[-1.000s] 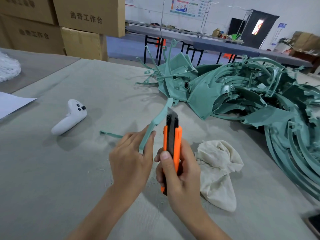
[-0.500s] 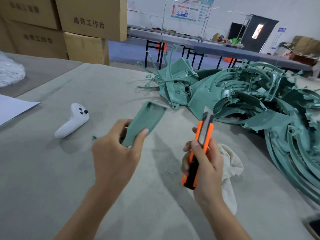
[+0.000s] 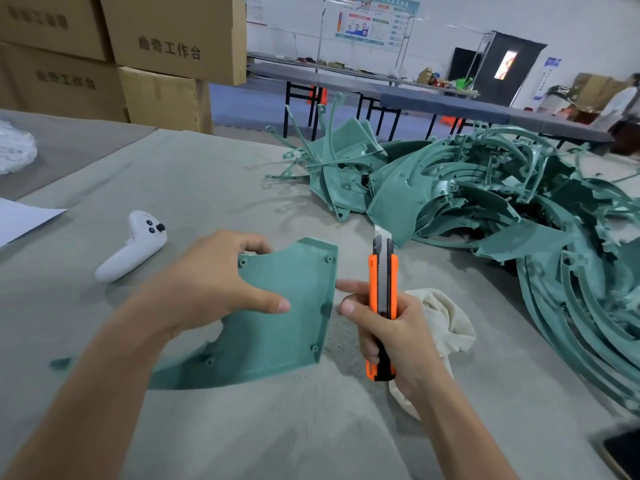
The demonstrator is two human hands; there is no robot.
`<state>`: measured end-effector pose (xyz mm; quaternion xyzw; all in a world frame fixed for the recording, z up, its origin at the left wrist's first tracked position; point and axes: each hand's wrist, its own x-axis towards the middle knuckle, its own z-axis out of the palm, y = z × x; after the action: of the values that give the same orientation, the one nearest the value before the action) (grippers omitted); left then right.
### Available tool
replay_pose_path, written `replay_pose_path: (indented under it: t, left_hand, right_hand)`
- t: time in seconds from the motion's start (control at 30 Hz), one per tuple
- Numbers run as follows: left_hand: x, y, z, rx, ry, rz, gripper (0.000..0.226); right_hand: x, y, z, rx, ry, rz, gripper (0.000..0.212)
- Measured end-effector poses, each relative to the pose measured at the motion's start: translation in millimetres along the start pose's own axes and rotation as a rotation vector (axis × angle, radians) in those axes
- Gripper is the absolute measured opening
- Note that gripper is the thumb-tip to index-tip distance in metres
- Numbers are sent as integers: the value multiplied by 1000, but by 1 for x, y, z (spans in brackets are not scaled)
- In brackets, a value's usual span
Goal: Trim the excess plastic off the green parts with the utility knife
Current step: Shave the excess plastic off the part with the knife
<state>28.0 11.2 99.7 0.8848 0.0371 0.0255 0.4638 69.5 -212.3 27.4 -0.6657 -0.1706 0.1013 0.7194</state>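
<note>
My left hand [image 3: 211,285] grips a flat, fan-shaped green plastic part [image 3: 277,327] by its upper left edge, its broad inner face with small screw bosses turned toward me. My right hand [image 3: 391,334] holds an orange and black utility knife [image 3: 382,303] upright, blade tip out at the top, just right of the part's right edge. The forefinger of that hand points at the edge. A big heap of green parts [image 3: 485,209] lies at the back right of the grey table [image 3: 194,188].
A white controller [image 3: 133,245] lies to the left. A cream cloth [image 3: 440,323] sits under my right hand. A thin green offcut [image 3: 60,362] lies near my left forearm. White paper [image 3: 20,220] and cardboard boxes [image 3: 166,53] are at the far left. A dark device [image 3: 623,452] sits at the lower right corner.
My left hand has turned the green part from edge-on to face-on and lowered it. The knife moved right, away from the part, then came back upright beside its right edge.
</note>
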Motion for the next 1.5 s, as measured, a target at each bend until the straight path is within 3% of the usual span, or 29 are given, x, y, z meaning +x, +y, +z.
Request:
replay_pose_path:
  t: [0.17,0.23,0.3,0.33,0.4,0.43,0.47,0.5,0.53,0.6,0.67,0.7,0.83,0.9,0.97,1.07,1.27,1.33,1.43,1.5]
  left_hand:
    - [4,-9,9,-244,-99,3,23]
    - [6,-10,10,-277,-176,7,30]
    - [9,-8,14,-247,-128,-19,51]
    - [11,-9,19,-155,19,-20,66]
    - [11,-12,36,99,519,122,72]
    - [6,-10,47,191,795,309,58]
    - [-2,-8,59,186,944,478,36]
    - [-9,-8,72,145,973,559,29]
    - [-13,-9,83,49,894,540,47]
    - [-18,-11,99,-99,467,246,82]
    - [-15,-15,106,-286,94,-29,91]
    - [-10,-18,107,-401,17,-85,87]
    - [6,-30,101,-834,98,-97,31]
    - [9,-38,94,-903,118,-26,8]
    - [9,-43,89,-916,118,3,8]
    - [6,-37,86,-916,190,15,14]
    - [2,-26,66,-1055,337,47,16]
    - [-3,-23,67,-980,406,110,13]
    - [-9,-18,67,-926,474,204,14]
    - [-5,-20,63,-1017,452,139,14]
  right_hand:
    - [5,2,-2,40,30,101,26]
    - [5,3,-3,39,34,143,20]
    - [5,5,-3,41,7,165,31]
    - [5,5,-1,53,22,165,37]
    - [7,4,2,127,143,145,36]
    - [8,4,2,191,232,145,32]
    - [9,3,1,259,327,155,29]
    - [10,3,-1,320,412,164,29]
    - [11,3,-3,369,479,166,29]
    - [12,3,-7,448,557,166,30]
    - [12,4,-7,519,552,148,27]
    - [11,5,-4,548,523,136,25]
    - [10,14,16,497,331,92,18]
    - [9,16,20,341,266,118,33]
    - [8,15,17,124,286,110,49]
    - [6,14,9,-141,337,-80,41]
    - [3,14,9,-323,251,-242,25]
    - [3,15,10,-367,231,-275,26]
    - [1,15,11,-340,241,-357,26]
    - [1,16,11,-320,231,-357,25]
